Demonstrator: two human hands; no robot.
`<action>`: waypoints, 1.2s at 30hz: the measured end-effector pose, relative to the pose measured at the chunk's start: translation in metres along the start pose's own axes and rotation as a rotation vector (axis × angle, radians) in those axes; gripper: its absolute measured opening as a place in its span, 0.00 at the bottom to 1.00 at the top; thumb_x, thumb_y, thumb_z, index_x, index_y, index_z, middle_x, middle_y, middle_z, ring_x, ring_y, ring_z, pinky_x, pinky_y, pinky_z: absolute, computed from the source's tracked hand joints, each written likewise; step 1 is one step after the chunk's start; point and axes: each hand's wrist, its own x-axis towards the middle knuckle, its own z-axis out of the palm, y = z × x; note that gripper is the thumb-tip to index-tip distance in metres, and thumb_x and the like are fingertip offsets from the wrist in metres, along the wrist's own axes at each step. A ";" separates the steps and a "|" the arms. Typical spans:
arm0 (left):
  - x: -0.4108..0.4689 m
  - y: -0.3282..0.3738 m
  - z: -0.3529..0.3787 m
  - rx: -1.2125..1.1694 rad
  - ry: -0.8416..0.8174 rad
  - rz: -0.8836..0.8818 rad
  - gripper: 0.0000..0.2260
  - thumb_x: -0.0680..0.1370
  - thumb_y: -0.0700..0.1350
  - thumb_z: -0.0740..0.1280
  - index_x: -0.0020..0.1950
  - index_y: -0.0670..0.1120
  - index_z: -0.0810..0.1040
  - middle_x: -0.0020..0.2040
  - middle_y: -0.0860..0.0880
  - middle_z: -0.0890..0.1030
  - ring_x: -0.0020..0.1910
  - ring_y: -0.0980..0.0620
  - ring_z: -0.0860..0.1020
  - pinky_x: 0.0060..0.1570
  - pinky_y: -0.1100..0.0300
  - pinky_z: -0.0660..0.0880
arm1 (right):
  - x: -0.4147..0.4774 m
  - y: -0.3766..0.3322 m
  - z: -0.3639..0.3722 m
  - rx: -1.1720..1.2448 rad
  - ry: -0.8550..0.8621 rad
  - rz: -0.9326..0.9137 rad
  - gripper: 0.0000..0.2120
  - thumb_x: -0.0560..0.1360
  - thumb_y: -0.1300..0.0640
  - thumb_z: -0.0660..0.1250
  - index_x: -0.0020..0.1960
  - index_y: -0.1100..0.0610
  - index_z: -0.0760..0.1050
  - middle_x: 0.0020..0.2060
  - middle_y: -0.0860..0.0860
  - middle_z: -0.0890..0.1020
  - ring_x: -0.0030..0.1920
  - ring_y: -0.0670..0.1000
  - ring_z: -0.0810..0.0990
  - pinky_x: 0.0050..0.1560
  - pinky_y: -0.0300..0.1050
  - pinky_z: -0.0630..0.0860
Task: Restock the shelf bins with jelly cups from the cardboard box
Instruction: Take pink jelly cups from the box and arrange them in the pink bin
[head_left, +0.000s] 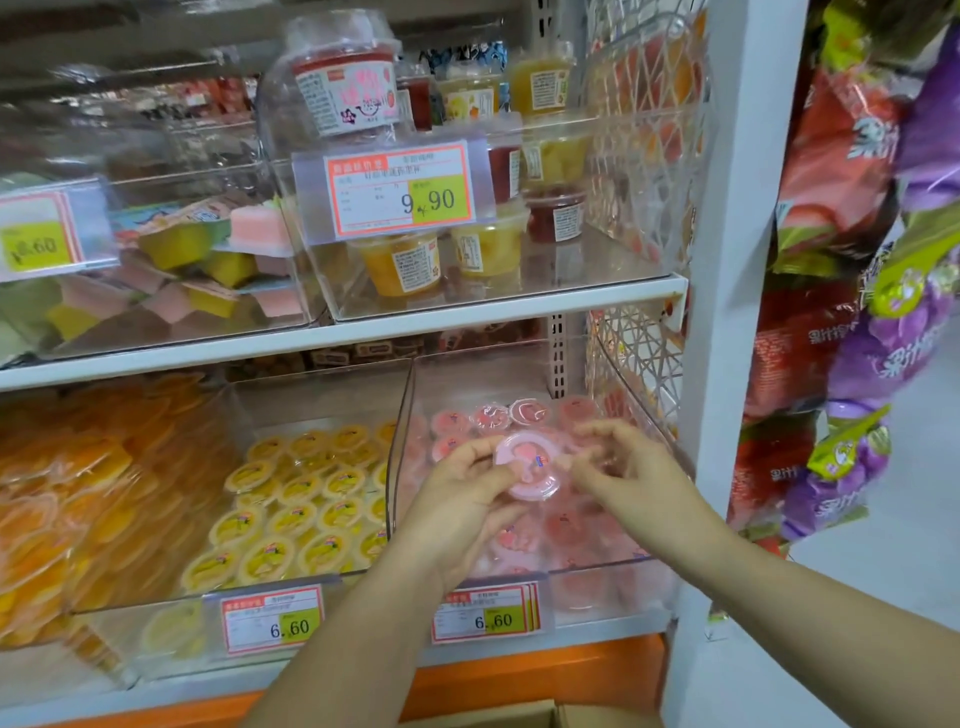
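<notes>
A pink jelly cup (527, 465) is held over the clear right-hand bin (613, 564) on the lower shelf. My left hand (465, 499) grips the cup from the left and below, thumb on its lid. Beside it to the right, my right hand (621, 460) hovers inside the bin with fingers spread and blurred; whether it touches the cup is unclear. Several pink jelly cups (511, 415) lie in the bin beneath both hands. A strip of the cardboard box (498, 716) shows at the bottom edge.
The neighbouring bin (311, 577) holds several yellow jelly cups; orange packs (67, 467) fill the far left one. The upper shelf (467, 317) carries bins of larger fruit cups with price tags. A white shelf post (727, 260) and hanging snack bags (857, 312) stand at right.
</notes>
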 end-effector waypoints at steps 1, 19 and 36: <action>0.001 -0.003 0.001 0.003 -0.008 0.005 0.08 0.77 0.32 0.63 0.53 0.42 0.75 0.49 0.42 0.82 0.44 0.48 0.82 0.44 0.59 0.81 | 0.001 0.001 0.003 0.131 -0.093 0.143 0.10 0.73 0.59 0.71 0.53 0.56 0.75 0.37 0.52 0.80 0.34 0.48 0.78 0.37 0.40 0.78; 0.051 -0.026 -0.029 1.710 -0.105 0.096 0.31 0.76 0.31 0.56 0.75 0.55 0.60 0.78 0.51 0.53 0.76 0.48 0.53 0.73 0.45 0.54 | 0.064 0.043 0.012 -0.439 -0.034 0.372 0.04 0.76 0.65 0.58 0.48 0.58 0.68 0.41 0.58 0.75 0.46 0.58 0.77 0.52 0.55 0.77; 0.041 -0.025 -0.027 1.810 -0.174 0.096 0.35 0.75 0.31 0.55 0.77 0.56 0.49 0.78 0.49 0.44 0.76 0.44 0.48 0.73 0.45 0.52 | 0.054 0.041 0.012 -0.901 -0.192 0.071 0.21 0.74 0.64 0.63 0.65 0.50 0.73 0.65 0.54 0.74 0.62 0.54 0.75 0.60 0.43 0.72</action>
